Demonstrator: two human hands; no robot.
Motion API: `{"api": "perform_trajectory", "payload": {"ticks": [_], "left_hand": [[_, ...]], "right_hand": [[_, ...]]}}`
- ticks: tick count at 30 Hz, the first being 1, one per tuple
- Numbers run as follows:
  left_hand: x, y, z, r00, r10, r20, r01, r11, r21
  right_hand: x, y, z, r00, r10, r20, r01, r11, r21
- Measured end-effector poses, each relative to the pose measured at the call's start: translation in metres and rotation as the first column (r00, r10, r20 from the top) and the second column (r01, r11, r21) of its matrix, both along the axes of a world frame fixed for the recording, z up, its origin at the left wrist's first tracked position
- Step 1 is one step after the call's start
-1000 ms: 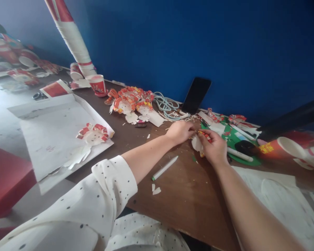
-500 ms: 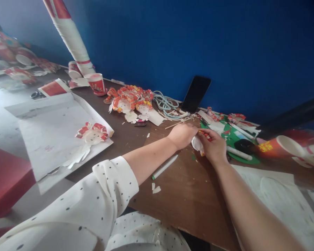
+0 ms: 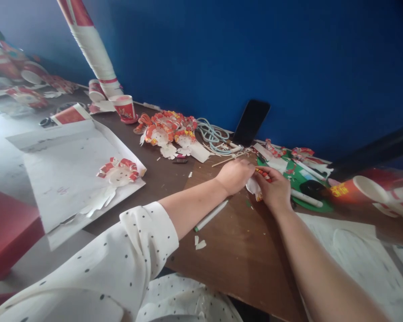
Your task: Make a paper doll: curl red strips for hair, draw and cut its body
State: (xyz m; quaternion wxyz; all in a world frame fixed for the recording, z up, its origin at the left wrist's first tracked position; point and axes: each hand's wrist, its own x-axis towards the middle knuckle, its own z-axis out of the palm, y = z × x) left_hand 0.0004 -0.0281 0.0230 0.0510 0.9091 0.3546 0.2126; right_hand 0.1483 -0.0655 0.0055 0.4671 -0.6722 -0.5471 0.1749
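Note:
Both hands meet over the brown table. My right hand is closed on a small paper cutout, white with red and yellow patterned edges, which shows between thumb and fingers. Pressed up against it from the left is my left hand, its fingers curled. Its fingertips are hidden, so I cannot make out whether it grips the cutout's edge or some small thing. Below my left wrist lies a white marker with a green end, near a few white paper scraps.
A pile of red and white paper cutouts sits beside a pale blue cord. A black phone leans on the blue wall. White paper lies left, a green sheet and a paper cup right.
Hardly anything differs. Both hands stay together around the paper cutout, with only a very slight shift of the view.

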Motion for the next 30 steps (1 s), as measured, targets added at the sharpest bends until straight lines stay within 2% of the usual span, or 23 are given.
{"api": "perform_trajectory", "payload": {"ticks": [7, 11, 15, 24, 27, 30], "left_hand": [[0.003, 0.008, -0.015, 0.983, -0.015, 0.185, 0.018, 1.000, -0.019], [0.005, 0.010, -0.021, 0.962, 0.048, 0.268, -0.034, 0.998, -0.056], [0.004, 0.011, -0.022, 0.957, 0.033, 0.289, -0.022, 0.999, -0.038], [0.001, 0.011, -0.016, 0.961, -0.054, 0.272, 0.063, 0.998, -0.023], [0.002, 0.011, -0.014, 0.952, -0.062, 0.299, 0.084, 0.995, -0.061], [0.002, 0.012, -0.013, 0.922, 0.029, 0.386, 0.042, 0.984, -0.172]], "right_hand": [[0.005, 0.001, -0.003, 1.000, -0.021, -0.022, 0.021, 0.999, 0.027], [0.007, 0.002, -0.004, 0.999, -0.023, -0.045, 0.024, 1.000, 0.017], [0.006, 0.001, -0.002, 1.000, -0.018, -0.026, 0.018, 1.000, 0.012], [0.010, 0.003, -0.008, 0.995, 0.003, -0.098, -0.002, 1.000, 0.002], [0.010, 0.003, -0.007, 0.994, -0.016, -0.111, 0.015, 1.000, -0.010], [0.009, 0.002, -0.006, 0.997, -0.002, -0.080, 0.002, 1.000, 0.000]]}}
